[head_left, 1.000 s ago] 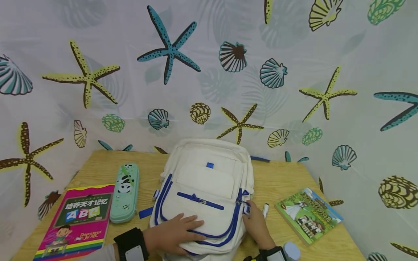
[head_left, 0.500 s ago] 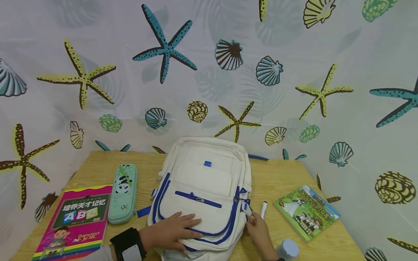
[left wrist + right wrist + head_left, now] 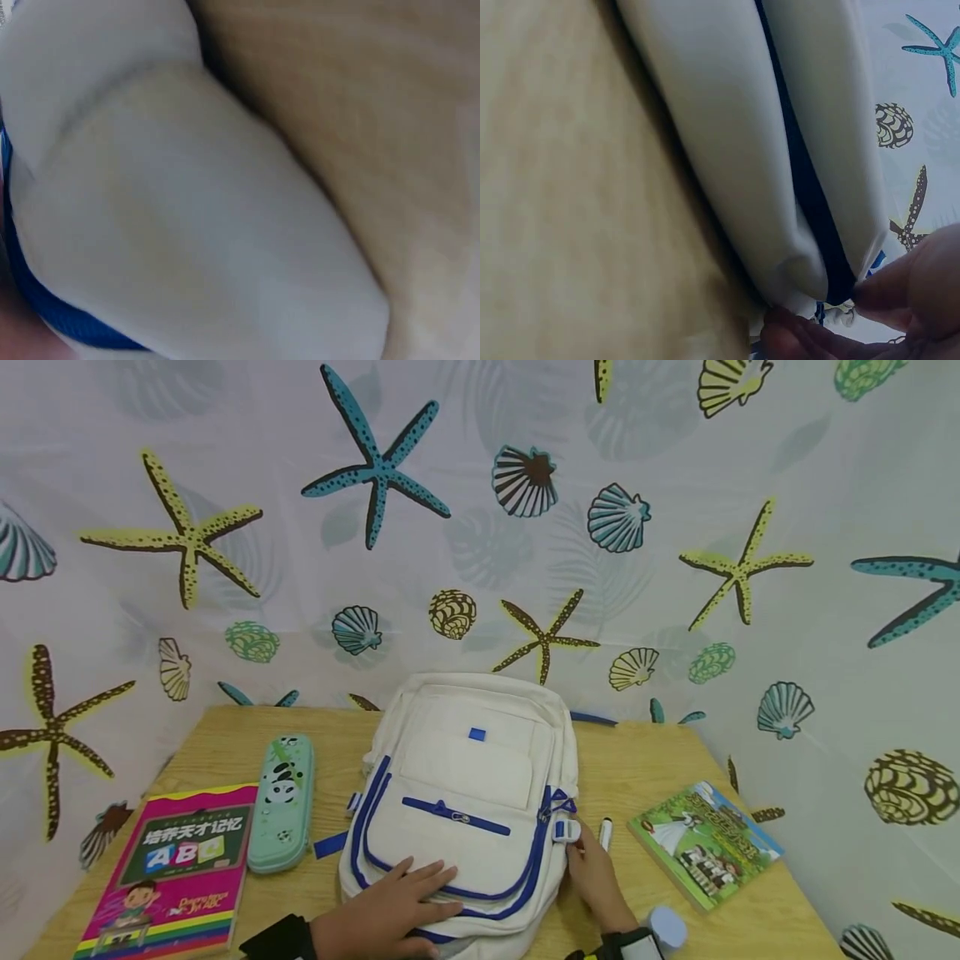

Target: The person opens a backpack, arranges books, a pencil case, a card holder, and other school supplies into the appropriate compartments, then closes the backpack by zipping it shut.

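white backpack (image 3: 465,768) with blue trim, mint panda-print case (image 3: 282,806), starfish-and-shell patterned backdrop (image 3: 480,539)

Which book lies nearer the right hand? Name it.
The green-covered book, right of the backpack; the pink ABC book lies left of it, beside the pencil case.

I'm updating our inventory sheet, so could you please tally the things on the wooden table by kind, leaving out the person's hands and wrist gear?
Backpack: 1
Books: 2
Panda case: 1
Pen or marker: 1
Round pale-blue object: 1
Total: 6
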The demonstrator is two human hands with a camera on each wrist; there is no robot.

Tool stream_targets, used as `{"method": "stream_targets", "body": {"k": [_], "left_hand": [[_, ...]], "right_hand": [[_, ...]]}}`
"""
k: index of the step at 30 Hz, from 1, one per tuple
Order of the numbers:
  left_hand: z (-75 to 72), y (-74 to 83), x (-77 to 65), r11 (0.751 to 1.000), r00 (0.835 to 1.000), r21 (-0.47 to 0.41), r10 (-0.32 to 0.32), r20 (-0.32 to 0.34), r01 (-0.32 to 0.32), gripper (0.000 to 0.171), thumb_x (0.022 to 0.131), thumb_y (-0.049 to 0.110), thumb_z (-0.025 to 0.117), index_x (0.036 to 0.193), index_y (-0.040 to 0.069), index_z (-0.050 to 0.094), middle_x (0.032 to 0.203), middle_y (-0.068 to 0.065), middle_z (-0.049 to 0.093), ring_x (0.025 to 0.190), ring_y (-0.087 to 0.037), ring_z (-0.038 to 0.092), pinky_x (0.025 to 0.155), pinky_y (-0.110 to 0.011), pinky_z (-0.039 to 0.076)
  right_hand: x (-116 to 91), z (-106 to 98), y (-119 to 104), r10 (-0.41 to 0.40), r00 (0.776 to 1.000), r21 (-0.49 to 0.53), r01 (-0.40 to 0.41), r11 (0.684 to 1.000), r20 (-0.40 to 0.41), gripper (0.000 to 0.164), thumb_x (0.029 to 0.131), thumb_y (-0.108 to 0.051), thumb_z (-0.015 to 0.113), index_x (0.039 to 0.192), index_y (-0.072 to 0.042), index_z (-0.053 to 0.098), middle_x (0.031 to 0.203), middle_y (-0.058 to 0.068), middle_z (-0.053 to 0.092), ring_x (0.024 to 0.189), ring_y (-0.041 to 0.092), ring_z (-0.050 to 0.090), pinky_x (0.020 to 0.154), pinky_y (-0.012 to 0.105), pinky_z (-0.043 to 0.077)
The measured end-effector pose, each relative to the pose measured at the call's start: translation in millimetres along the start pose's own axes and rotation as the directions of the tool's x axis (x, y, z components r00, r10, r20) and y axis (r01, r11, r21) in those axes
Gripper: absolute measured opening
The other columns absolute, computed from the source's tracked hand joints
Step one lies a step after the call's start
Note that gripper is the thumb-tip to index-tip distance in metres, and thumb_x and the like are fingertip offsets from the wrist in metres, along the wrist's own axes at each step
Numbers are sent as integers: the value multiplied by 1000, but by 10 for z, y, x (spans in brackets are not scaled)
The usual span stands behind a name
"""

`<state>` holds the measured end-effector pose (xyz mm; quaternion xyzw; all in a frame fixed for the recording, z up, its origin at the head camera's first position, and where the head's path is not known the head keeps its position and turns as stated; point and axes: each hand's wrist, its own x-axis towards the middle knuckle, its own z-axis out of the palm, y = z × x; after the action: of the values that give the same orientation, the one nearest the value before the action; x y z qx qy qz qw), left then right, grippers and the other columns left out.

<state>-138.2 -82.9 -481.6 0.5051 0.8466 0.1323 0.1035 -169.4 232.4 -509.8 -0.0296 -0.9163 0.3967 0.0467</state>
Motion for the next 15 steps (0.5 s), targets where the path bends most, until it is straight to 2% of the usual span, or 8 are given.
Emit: {"method": "stream_targets", "body": {"k": [4,8,11,15], "left_hand": [[31,12,-9,1000,1000,30,-8,-19,9,54,90,56,28,138,31,30,147,-4,25,133,-27,27,95,-58,31],[50,17,-2,999,1000,40,-5,-28,6,53,90,55,28,138,32,30,146,-4,26,132,-27,27,95,-58,31],[49,21,3,999,1000,40,-10,-29,11,53,90,55,29,138,32,31,146,-4,27,132,-27,28,95,-57,31],[48,25,-6,998,999,57,-21,-30,23,53,90,56,28,137,31,33,145,-3,28,132,-27,29,95,-57,32]], "right_hand": [[124,-11,-12,-19,1000,-28,19,999,-1,48,90,-3,42,136,4,28,131,29,40,119,42,40,96,52,34],[215,-20,15,-44,999,-38,43,998,-24,52,87,0,45,137,2,28,128,30,42,114,43,44,91,52,38],[259,-17,39,-36,999,11,36,999,-30,53,84,4,46,135,-1,30,122,32,47,105,43,51,81,50,45],[297,23,59,8,1000,127,-5,992,-27,49,82,7,46,128,3,29,117,34,48,100,44,53,75,45,48]]}}
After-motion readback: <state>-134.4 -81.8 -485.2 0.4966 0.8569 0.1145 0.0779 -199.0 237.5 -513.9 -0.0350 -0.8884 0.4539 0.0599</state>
